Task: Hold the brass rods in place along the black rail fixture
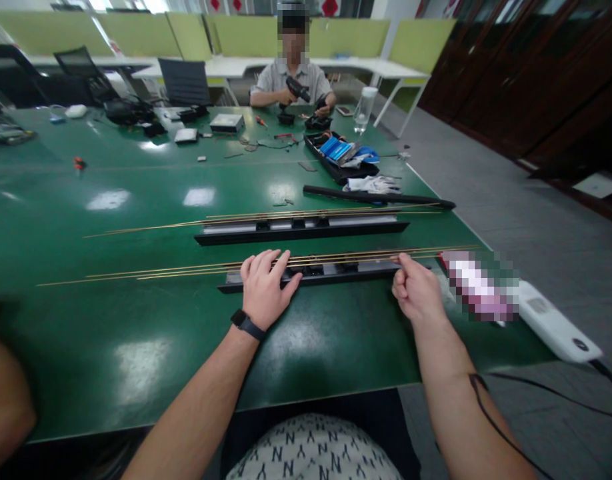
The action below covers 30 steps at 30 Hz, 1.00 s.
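My left hand (265, 283), a dark watch on its wrist, lies over several thin brass-coloured rods (186, 272) with fingers stretched and thumb apart. The rods run lengthwise above a black channel-like strip (331, 273) with a grey inside and small black blocks. Toward the strip's right end, my right hand (415, 285) is closed, thumb and index finger pinched at a rod. A second black strip (306, 232) lies farther back, parallel, with more thin rods (226, 219) across it.
A black tube (381, 197), white gloves (373, 185) and a black tray (343, 175) lie beyond. Right are a blurred packet (479, 287) and a white power strip (556, 320). Across the green table (161, 360), a person (291, 87) holds a power drill (299, 89). Another person's arm (6, 393) is at left.
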Tool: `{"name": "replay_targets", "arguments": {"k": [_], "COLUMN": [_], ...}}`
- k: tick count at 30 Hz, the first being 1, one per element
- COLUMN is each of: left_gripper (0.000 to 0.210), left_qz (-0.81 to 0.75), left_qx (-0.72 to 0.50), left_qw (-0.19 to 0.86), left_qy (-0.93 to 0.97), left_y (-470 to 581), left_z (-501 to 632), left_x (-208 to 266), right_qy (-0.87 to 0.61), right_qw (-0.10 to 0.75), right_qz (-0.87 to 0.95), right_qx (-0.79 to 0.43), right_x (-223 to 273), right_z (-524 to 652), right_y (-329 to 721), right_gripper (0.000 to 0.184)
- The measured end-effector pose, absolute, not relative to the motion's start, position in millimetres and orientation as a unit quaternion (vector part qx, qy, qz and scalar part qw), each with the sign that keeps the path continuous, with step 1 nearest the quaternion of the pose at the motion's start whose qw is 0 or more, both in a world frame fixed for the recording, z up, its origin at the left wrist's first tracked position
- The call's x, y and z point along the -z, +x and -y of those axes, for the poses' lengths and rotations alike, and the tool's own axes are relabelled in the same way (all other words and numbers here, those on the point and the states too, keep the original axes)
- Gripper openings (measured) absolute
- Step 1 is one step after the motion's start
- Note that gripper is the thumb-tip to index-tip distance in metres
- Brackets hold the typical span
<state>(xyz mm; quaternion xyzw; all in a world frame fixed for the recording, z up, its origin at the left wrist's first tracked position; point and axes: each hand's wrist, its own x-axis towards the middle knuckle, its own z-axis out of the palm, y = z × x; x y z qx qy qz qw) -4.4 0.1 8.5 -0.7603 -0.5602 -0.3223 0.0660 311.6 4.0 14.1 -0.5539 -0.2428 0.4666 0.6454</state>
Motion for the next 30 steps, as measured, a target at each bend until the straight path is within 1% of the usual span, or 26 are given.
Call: {"name": "replay_targets", "arguments": {"k": [16,30], "left_gripper": [0.044,0.044], "left_qz": [0.555,0.549], "left_qx": [0.328,0.334], "left_qw": [0.075,0.097], "left_qy": [-0.76,-0.76], "left_y": [-5.0,-5.2], "left_z": [-1.2,-3.0], "left_x": [-5.3,-2.4], "right_qy": [-0.544,-0.537], "right_qw": [0.659,0.658], "right_qz": [0.246,0.261], "right_qx": [-0.458,-0.459], "right_x": [-8.2,-10.8], "right_z": [-7.4,-5.2], "right_y": [313.5,311.3], "right_gripper": [0.024,0.028]}}
